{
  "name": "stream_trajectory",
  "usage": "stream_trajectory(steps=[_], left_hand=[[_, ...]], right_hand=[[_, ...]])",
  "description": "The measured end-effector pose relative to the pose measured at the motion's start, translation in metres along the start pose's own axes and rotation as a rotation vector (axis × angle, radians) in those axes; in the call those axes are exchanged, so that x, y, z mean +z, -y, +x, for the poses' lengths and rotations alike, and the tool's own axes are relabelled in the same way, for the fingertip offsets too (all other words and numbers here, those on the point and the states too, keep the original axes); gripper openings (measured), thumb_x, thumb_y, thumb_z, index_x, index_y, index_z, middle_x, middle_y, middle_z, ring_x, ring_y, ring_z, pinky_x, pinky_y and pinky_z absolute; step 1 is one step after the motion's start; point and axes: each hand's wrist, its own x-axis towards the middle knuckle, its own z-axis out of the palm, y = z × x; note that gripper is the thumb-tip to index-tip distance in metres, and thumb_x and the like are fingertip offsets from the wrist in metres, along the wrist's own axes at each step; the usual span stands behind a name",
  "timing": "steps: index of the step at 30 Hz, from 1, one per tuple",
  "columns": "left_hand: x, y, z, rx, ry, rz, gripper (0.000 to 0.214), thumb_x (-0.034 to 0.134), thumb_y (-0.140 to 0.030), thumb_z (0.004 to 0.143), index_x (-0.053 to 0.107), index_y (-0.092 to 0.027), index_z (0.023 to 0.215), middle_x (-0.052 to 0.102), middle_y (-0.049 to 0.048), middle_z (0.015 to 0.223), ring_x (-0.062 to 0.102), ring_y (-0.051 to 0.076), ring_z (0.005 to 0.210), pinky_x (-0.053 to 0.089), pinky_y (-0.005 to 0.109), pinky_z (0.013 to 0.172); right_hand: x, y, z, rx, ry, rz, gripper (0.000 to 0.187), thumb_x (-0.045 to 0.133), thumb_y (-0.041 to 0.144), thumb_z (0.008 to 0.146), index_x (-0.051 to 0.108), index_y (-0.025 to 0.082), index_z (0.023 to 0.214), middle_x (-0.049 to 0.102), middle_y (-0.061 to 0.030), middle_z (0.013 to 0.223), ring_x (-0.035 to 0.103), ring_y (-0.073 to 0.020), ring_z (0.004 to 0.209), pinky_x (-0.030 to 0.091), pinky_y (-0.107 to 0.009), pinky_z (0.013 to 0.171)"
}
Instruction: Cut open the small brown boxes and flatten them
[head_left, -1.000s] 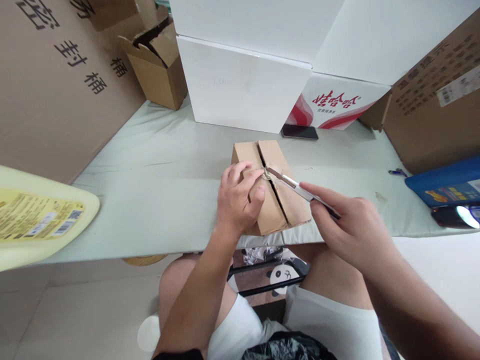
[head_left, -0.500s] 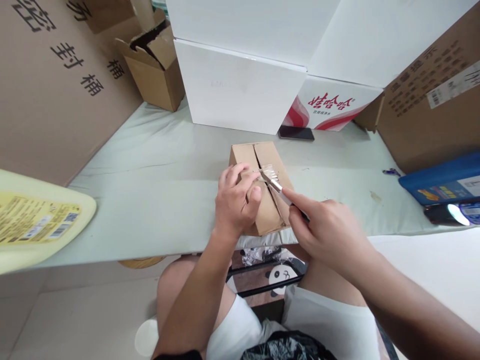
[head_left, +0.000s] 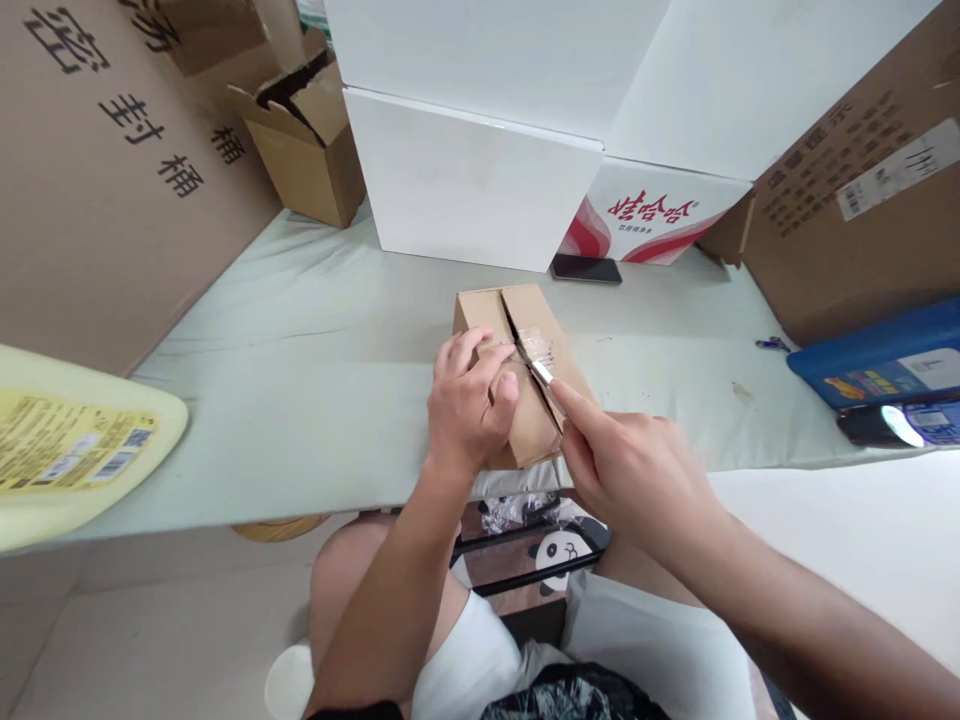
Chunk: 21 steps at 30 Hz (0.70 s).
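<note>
A small brown cardboard box sits near the table's front edge, with a dark gap between its top flaps and clear tape across them. My left hand grips the box's left side, fingers bent over its top. In my right hand is a knife, forefinger stretched along it. Its metal tip meets the gap beside the tape. Most of the handle is hidden by the hand.
White cartons stand behind, with a phone lying before them. An open cardboard box is at back left. A pale yellow bottle is on the left, a blue package on the right.
The knife has moved slightly down and left, from the tape into the gap between the flaps. My left hand stays on the box. The camera view has shifted slightly.
</note>
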Motion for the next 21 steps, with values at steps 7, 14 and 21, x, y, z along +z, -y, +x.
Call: stream_trajectory(steps=[7, 14, 21], left_hand=[[0.002, -0.001, -0.001, 0.000, 0.007, 0.013, 0.052, 0.034, -0.040, 0.099, 0.078, -0.019, 0.117, 0.066, 0.0132, 0.135, 0.057, 0.031, 0.128, 0.043, 0.050, 0.117], [0.003, 0.000, -0.001, 0.025, -0.033, 0.007, 0.056, 0.031, -0.044, 0.102, 0.079, -0.017, 0.115, 0.068, 0.0152, 0.132, 0.058, 0.032, 0.126, 0.045, 0.051, 0.114], [0.003, 0.000, -0.002, 0.010, -0.032, -0.007, 0.052, 0.034, -0.040, 0.100, 0.078, -0.018, 0.115, 0.068, 0.0143, 0.133, 0.058, 0.032, 0.128, 0.045, 0.051, 0.114]], right_hand=[[-0.006, 0.009, 0.006, 0.048, 0.135, -0.090, 0.049, 0.045, 0.019, 0.093, 0.070, 0.013, 0.135, 0.068, -0.0038, 0.054, 0.055, -0.0152, 0.040, 0.017, -0.028, 0.046], [-0.014, 0.011, 0.023, 0.087, 0.322, -0.130, 0.055, 0.049, 0.022, 0.094, 0.060, 0.020, 0.148, 0.075, -0.0053, 0.067, 0.066, -0.0197, 0.050, 0.016, -0.029, 0.048], [-0.014, 0.007, 0.021, 0.045, 0.279, -0.108, 0.053, 0.048, 0.020, 0.094, 0.060, 0.018, 0.145, 0.074, -0.0050, 0.065, 0.063, -0.0178, 0.047, 0.016, -0.029, 0.047]])
